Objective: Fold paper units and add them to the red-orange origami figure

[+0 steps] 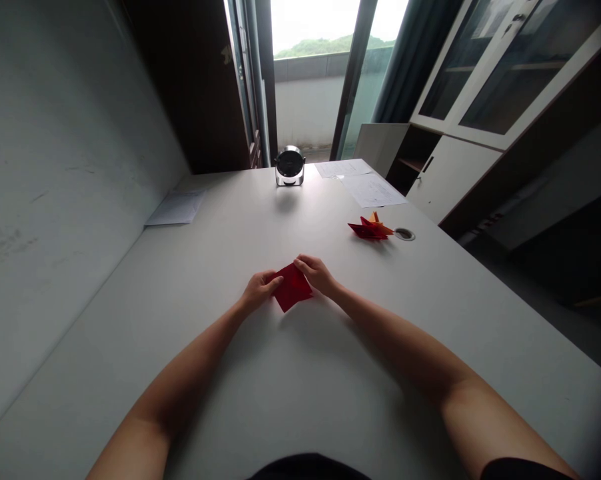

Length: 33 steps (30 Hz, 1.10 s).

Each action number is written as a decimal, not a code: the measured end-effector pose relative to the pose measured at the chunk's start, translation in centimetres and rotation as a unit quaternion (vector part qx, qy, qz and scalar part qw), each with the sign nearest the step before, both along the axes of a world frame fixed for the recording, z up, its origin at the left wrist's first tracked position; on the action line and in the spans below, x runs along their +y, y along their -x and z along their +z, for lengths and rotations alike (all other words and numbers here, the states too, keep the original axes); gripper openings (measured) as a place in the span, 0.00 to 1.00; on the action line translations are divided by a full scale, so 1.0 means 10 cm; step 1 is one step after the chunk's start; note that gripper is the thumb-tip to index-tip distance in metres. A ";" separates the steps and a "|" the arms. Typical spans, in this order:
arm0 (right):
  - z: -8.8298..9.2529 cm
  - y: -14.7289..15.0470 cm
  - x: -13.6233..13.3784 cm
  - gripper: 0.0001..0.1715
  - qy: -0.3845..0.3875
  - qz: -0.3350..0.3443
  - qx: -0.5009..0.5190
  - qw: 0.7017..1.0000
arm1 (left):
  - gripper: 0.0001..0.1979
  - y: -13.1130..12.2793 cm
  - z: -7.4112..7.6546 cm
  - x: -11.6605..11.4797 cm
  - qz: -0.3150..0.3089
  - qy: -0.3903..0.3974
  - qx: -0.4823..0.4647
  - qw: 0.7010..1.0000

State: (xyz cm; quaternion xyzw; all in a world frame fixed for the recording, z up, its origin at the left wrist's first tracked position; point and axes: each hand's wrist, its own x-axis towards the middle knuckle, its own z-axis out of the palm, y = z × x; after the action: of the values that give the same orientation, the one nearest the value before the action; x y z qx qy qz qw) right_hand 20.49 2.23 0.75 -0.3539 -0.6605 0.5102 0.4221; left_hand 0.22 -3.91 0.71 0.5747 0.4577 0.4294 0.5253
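Note:
A folded piece of red paper (pixel 294 288) is held just above the middle of the white table. My left hand (pixel 261 288) pinches its left edge, thumb on top and fingers behind. At its upper right edge, my right hand (pixel 316 272) grips the same paper, with the fingers curled over the corner. The paper's lower point hangs toward me, and a small flap sticks out at its lower right. Beyond my right hand, a cluster of red and orange folded paper pieces (pixel 371 228) rests on the table.
A round black device on a metal stand (pixel 290 167) stands at the table's far end. Printed sheets (pixel 373 190) lie at the far right, and white papers (pixel 176 207) lie by the left wall. A round cable hole (pixel 405 234) is beside the folded pieces.

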 end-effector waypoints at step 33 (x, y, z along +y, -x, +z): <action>0.09 0.18 -0.23 0.22 0.094 -0.032 0.076 0.992 | 0.18 -0.06 -0.06 0.07 0.123 -0.032 -0.118 0.985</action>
State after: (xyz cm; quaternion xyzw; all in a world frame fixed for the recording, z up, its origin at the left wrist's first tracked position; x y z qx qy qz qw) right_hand 18.68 -0.10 1.66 -0.3733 -0.5637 0.5816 0.4523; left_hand 0.85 -3.25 0.11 0.4759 0.4455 0.5697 0.5005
